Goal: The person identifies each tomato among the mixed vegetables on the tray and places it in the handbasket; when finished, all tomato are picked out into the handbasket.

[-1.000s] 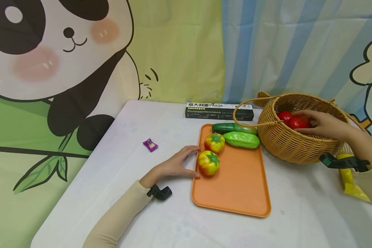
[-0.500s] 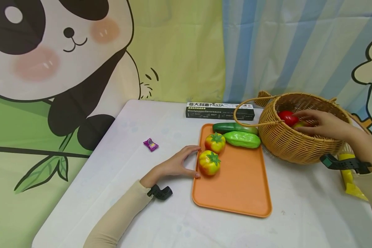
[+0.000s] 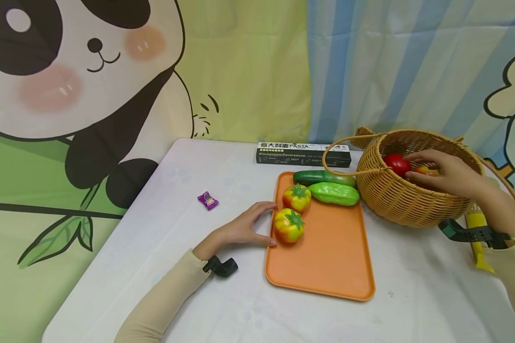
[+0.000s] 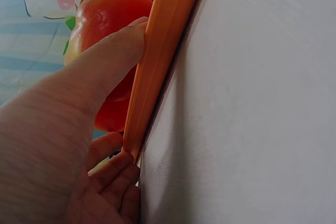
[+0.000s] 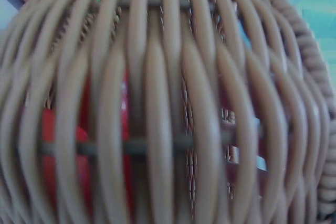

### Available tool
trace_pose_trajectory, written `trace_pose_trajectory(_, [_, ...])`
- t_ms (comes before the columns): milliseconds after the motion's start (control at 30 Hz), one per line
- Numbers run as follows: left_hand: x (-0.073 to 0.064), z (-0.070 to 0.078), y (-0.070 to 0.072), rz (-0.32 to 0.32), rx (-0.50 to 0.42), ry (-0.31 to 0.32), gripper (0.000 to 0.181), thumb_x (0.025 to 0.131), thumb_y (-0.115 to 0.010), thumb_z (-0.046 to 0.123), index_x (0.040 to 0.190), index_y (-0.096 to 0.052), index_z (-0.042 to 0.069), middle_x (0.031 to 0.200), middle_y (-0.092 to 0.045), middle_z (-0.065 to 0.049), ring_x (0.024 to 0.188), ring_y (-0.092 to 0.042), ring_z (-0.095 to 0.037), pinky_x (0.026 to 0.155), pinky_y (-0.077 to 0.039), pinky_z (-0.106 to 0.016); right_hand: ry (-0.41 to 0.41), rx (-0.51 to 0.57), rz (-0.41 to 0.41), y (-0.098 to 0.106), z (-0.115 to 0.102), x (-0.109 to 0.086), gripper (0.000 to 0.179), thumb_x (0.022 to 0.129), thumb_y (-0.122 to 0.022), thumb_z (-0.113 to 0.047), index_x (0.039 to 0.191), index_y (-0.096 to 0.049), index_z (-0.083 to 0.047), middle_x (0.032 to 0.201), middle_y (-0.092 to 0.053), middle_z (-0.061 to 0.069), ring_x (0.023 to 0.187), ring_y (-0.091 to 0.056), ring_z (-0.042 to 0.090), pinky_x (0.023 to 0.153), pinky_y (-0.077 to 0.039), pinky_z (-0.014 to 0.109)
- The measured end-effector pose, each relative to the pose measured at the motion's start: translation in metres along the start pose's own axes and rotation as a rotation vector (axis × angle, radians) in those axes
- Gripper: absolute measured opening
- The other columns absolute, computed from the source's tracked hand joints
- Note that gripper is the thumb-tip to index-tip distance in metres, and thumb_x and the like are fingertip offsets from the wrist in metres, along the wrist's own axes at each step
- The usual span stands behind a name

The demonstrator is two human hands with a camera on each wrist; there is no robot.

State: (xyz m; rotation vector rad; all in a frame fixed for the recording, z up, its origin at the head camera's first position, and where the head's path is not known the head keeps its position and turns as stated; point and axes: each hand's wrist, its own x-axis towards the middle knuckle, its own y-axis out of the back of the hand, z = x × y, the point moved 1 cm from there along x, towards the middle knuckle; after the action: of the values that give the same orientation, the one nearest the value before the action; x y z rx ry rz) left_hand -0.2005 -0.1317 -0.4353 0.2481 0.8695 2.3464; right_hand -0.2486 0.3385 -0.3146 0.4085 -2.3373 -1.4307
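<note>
The right grip partly hides one fruit in the basket.

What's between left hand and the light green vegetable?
The near yellow-red fruit and the far yellow-red fruit, both on the orange tray, sit between the left hand and the light green vegetable. Head view shows it.

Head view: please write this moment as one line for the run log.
left hand: touches orange tray rim | right hand: inside wicker basket, at yellow-red fruit, grip unclear | tray: two tomatoes, cucumber, light-green vegetable
</note>
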Motion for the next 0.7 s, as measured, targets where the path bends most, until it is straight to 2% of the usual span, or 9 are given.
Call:
trace_pose_trajectory(67, [0.0, 0.0, 0.0, 0.001, 0.001, -0.004, 0.093, 0.075, -0.085, 0.032, 0.15, -0.033, 0.015, 0.156, -0.028, -0.005, 0.145, -0.025, -0.021, 0.119, -0.022, -0.042, 0.006, -0.012, 0.023, -0.001, -0.002, -0.001, 0.039, 0.091, -0.068, -0.01, 0.127, -0.058, 0.0, 0.123, -0.058, 0.025, 0.109, -0.056, 0.039, 0.087, -0.052, 0.054])
trace_pose_trajectory(133, [0.0, 0.001, 0.0, 0.002, -0.001, -0.004, 0.093, 0.075, -0.085, 0.032, 0.15, -0.033, 0.015, 0.156, -0.028, -0.005, 0.145, -0.025, -0.022, 0.119, -0.022, -0.042, 0.016, -0.018, 0.05, -0.001, -0.003, -0.002, 0.038, 0.09, -0.069, -0.009, 0.126, -0.059, -0.002, 0.121, -0.06, 0.022, 0.106, -0.058, 0.016, 0.086, -0.054, 0.029])
trace_pose_trajectory(200, [0.0, 0.001, 0.0, 0.001, -0.003, -0.003, 0.093, 0.075, -0.085, 0.032, 0.15, -0.033, 0.015, 0.156, -0.028, -0.005, 0.145, -0.025, -0.022, 0.119, -0.021, -0.042, 0.04, -0.016, 0.091, -0.003, -0.005, -0.004, 0.037, 0.089, -0.069, -0.007, 0.125, -0.061, -0.002, 0.119, -0.061, 0.017, 0.102, -0.05, -0.005, 0.08, -0.044, 0.007])
trace_pose_trajectory(233, [0.0, 0.001, 0.0, 0.0, -0.004, -0.003, 0.093, 0.076, -0.085, 0.031, 0.15, -0.033, 0.015, 0.156, -0.028, -0.005, 0.145, -0.025, -0.022, 0.119, -0.021, -0.042, 0.056, -0.011, 0.122, -0.003, -0.007, -0.005, 0.036, 0.089, -0.069, -0.005, 0.124, -0.062, -0.003, 0.119, -0.062, 0.01, 0.1, -0.045, -0.013, 0.077, -0.036, 0.0])
trace_pose_trajectory(300, [0.0, 0.001, 0.0, -0.003, -0.004, 0.002, 0.093, 0.076, -0.085, 0.032, 0.151, -0.033, 0.015, 0.156, -0.028, -0.005, 0.145, -0.024, -0.021, 0.119, -0.021, -0.042, 0.11, 0.02, 0.193, -0.005, -0.009, -0.006, 0.034, 0.088, -0.068, 0.0, 0.121, -0.063, 0.0, 0.118, -0.06, -0.005, 0.1, -0.038, -0.021, 0.078, -0.033, -0.004])
trace_pose_trajectory(433, [0.0, 0.002, 0.0, -0.003, -0.003, -0.001, 0.093, 0.075, -0.085, 0.032, 0.151, -0.033, 0.014, 0.156, -0.028, -0.005, 0.145, -0.025, -0.022, 0.119, -0.022, -0.043, 0.226, 0.076, 0.332, -0.009, -0.015, -0.009, 0.029, 0.086, -0.066, 0.01, 0.114, -0.065, 0.005, 0.118, -0.049, -0.029, 0.109, -0.043, -0.016, 0.084, -0.035, -0.003])
trace_pose_trajectory(533, [0.0, 0.002, 0.001, 0.0, -0.002, -0.009, 0.093, 0.075, -0.085, 0.031, 0.15, -0.033, 0.013, 0.156, -0.028, -0.006, 0.145, -0.025, -0.023, 0.119, -0.022, -0.043, 0.277, 0.104, 0.384, -0.011, -0.018, -0.011, 0.029, 0.083, -0.066, 0.015, 0.111, -0.065, 0.007, 0.119, -0.051, -0.028, 0.111, -0.046, -0.012, 0.086, -0.036, -0.002])
trace_pose_trajectory(700, [-0.001, 0.001, 0.0, 0.003, -0.004, -0.014, 0.092, 0.076, -0.085, 0.032, 0.15, -0.033, 0.013, 0.156, -0.028, -0.006, 0.145, -0.025, -0.024, 0.119, -0.022, -0.044, 0.344, 0.108, 0.416, -0.015, -0.023, -0.011, 0.039, 0.073, -0.069, 0.024, 0.108, -0.067, 0.007, 0.118, -0.054, -0.022, 0.113, -0.048, -0.009, 0.09, -0.038, 0.001])
